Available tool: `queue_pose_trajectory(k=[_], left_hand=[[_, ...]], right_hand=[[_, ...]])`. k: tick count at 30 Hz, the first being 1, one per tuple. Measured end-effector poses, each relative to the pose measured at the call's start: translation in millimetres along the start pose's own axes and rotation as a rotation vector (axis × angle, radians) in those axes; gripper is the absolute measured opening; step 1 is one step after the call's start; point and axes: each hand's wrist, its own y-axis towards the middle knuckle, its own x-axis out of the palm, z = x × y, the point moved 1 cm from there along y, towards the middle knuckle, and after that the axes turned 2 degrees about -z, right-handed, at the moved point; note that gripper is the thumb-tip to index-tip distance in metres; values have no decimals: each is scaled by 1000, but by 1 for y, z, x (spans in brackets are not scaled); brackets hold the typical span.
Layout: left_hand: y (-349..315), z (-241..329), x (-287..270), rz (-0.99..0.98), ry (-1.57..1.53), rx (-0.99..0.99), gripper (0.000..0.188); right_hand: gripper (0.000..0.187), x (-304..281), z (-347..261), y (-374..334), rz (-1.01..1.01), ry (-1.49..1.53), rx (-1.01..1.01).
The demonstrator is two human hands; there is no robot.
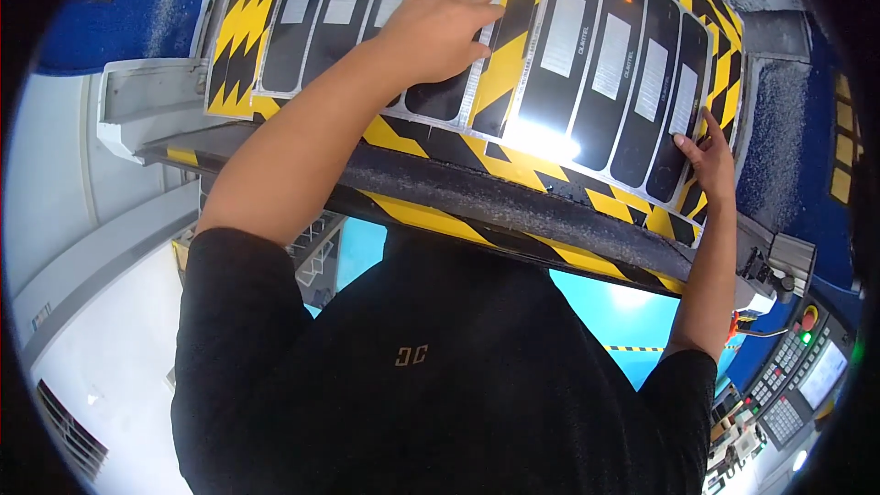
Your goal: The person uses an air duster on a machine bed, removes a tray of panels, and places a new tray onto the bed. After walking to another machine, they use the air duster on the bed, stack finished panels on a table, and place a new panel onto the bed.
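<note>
Two flat sheets lie side by side on a bed covered in yellow-and-black striped tape [513, 55]. Each sheet bears several long black panels with rounded ends and pale printed blocks. My left hand [440, 32] is open, fingers spread over the right part of the left sheet [316, 41], reaching toward the striped strip between the two. At the outer right edge of the right sheet [596, 115], my right hand [712, 160] has its thumb and fingers stretched apart. The thumb tip rests at the last black panel. Part of the left sheet is hidden under my left hand and forearm.
A dark ledge [440, 188] dusted with pale powder runs along the bed's front, close to my body. Blue machine walls [797, 174] with powder flank the bed. At lower right stands a control panel [793, 376] with keys, a screen and a red knob.
</note>
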Motion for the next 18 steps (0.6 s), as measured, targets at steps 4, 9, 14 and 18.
queue_pose_trajectory(k=[4, 9, 14, 18], left_hand=[[-11, 5, -23, -15, -41, 8, 50], [-48, -31, -93, -43, -328, 57, 58], [-108, -154, -86, -106, -85, 43, 68], [-138, -222, -75, -275, -87, 40, 85]], right_hand=[[84, -2, 10, 2, -3, 73, -37], [80, -5, -2, -7, -63, 122, -16], [64, -2, -70, -23, -40, -238, -155], [57, 26, -166, -47, -53, -147, -222]])
